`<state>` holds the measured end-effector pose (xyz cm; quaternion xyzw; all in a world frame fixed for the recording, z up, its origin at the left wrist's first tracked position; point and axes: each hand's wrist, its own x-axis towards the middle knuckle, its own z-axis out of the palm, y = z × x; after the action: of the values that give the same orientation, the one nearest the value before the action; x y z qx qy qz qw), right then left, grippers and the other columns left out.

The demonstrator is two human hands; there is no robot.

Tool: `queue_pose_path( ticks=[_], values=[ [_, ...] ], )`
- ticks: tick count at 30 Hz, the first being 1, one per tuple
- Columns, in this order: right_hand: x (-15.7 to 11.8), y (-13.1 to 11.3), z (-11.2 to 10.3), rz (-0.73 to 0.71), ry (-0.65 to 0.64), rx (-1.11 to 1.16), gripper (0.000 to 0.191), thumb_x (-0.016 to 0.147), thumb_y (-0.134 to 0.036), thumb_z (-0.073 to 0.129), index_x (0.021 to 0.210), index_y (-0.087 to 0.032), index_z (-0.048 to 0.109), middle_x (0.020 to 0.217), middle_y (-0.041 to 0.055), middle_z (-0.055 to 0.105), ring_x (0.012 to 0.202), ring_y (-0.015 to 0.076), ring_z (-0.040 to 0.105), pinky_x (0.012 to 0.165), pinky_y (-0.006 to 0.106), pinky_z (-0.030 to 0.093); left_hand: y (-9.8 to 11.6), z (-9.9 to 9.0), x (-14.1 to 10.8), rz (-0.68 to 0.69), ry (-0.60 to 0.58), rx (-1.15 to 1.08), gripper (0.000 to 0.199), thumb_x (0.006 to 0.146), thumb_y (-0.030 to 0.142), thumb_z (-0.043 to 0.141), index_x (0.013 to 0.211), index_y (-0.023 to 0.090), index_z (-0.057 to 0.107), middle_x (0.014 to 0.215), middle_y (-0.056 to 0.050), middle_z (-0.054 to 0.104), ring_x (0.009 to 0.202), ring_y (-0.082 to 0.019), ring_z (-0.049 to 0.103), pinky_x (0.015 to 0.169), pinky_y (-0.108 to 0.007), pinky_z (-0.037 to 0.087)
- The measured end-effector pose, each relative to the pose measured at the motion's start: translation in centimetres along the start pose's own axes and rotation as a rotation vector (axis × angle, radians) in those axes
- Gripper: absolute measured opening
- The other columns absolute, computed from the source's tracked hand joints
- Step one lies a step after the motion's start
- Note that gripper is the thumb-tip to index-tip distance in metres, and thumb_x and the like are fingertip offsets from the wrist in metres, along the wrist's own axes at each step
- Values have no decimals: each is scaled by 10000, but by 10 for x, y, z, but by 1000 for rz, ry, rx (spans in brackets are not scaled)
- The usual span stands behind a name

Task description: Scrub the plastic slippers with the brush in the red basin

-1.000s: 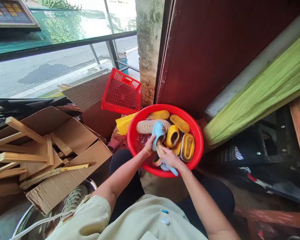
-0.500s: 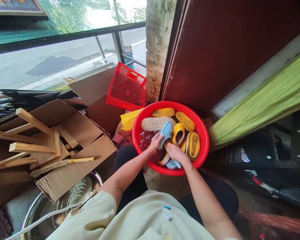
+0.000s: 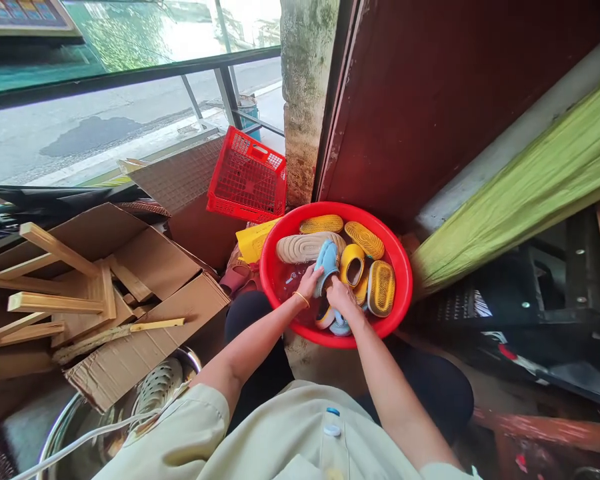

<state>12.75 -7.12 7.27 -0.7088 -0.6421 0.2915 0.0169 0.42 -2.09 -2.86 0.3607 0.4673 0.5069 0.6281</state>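
A light blue shoe (image 3: 326, 260) is held over a red basin (image 3: 405, 267) of water. My left hand (image 3: 309, 281) grips the shoe's left side, fingers closed on it. At the shoe's opening is my right hand (image 3: 341, 297), its fingers curled and partly hidden; what they hold, if anything, I cannot make out. Around them in the basin lie a beige shoe sole (image 3: 307, 247), yellow shoes with one (image 3: 353, 265) upright, a yellow sole (image 3: 381, 288) at the right, and another light blue shoe (image 3: 340, 325) partly under my right hand.
Behind the basin stands a red crate (image 3: 247, 177) beside a weathered pillar (image 3: 305, 100). A cardboard box (image 3: 170, 300) with wooden stools is at the left, above a metal basin (image 3: 55, 433) holding a pale shoe. Green cloth (image 3: 520, 187) hangs at the right.
The view has shifted slightly, so the basin appears a little further left. My right hand has moved up nearer the blue shoe's opening. My left hand still holds the shoe.
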Motion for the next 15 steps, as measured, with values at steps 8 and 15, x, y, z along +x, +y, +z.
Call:
queue_pose_path(
  ticks=[8,15],
  values=[
    [-19,26,-3,-150,-150,146,350,940,-210,509,1199,-172,742,1044,74,793,1009,221,699,911,292,521,2,-5,1,-54,81,17,435,802,510,740,1082,177,769,1265,-107,740,1236,-297,626,1118,-399,435],
    [-85,73,-20,-204,-325,244,535,954,-339,561,1474,-228,628,1117,78,794,956,267,733,856,352,557,9,-5,-1,-110,95,-75,462,803,544,743,1084,179,789,1161,-90,775,1186,-289,660,1086,-411,475]
  ],
)
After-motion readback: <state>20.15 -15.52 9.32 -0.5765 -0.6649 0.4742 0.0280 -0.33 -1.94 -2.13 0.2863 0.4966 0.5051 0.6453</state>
